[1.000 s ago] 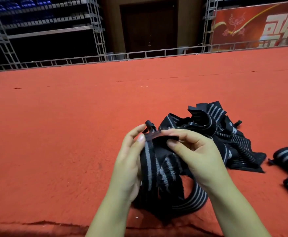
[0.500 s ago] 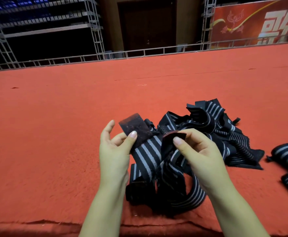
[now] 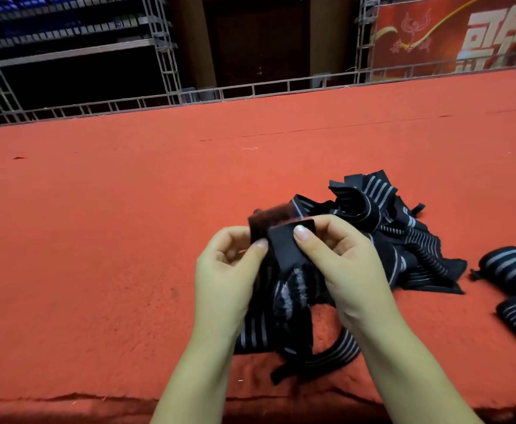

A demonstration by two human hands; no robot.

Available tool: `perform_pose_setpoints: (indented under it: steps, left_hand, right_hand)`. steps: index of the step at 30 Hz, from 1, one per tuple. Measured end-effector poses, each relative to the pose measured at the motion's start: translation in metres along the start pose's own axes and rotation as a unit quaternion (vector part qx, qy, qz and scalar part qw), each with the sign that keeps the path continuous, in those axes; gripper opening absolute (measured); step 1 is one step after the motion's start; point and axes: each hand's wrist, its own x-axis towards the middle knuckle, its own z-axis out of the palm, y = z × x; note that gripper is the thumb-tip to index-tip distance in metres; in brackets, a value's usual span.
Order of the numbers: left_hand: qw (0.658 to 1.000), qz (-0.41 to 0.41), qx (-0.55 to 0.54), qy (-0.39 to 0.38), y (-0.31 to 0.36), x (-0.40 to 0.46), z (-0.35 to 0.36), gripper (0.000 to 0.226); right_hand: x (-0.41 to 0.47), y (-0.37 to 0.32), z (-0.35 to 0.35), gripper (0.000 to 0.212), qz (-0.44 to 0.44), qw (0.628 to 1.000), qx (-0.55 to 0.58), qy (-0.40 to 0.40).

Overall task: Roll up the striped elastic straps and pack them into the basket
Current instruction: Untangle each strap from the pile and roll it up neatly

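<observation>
Red carpet floor [image 3: 128, 240] lies under your left hand [image 3: 226, 280] and right hand [image 3: 339, 264], both pinching the black-and-grey striped stretchy strap [image 3: 284, 249]. It looks soft, light and floppy; hold its flat end.

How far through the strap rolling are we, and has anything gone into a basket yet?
Done: two rolled straps lie on the red carpet at the right. In hand: the left hand and right hand pinch the end of one strap, not yet rolled. Left: the loose pile behind. No basket is in view, so nothing visibly packed.
</observation>
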Motion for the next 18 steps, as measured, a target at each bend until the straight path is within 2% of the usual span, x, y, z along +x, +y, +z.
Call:
perform_pose_setpoints:
  steps: [4,6,10,18]
  left_hand:
    - [0.998,0.005,-0.005,-0.069,0.003,-0.012,0.003,0.009]
    - [0.996,0.018,0.002,-0.09,0.005,-0.014,0.0,0.014]
    - [0.994,0.031,-0.01,-0.105,0.007,-0.013,-0.001,0.007]
    - [0.993,0.025,0.021,-0.114,0.011,-0.015,-0.004,0.019]
  right_hand:
    - [0.002,0.0,0.004,0.006,-0.006,1.0,0.015,0.022]
    - [0.001,0.0,0.002,0.006,-0.007,1.0,0.02,0.017]
    - [-0.001,-0.001,0.001,0.011,-0.032,0.999,0.025,-0.01]
    - [-0.002,-0.005,0.002,0.013,-0.057,0.998,0.02,-0.023]
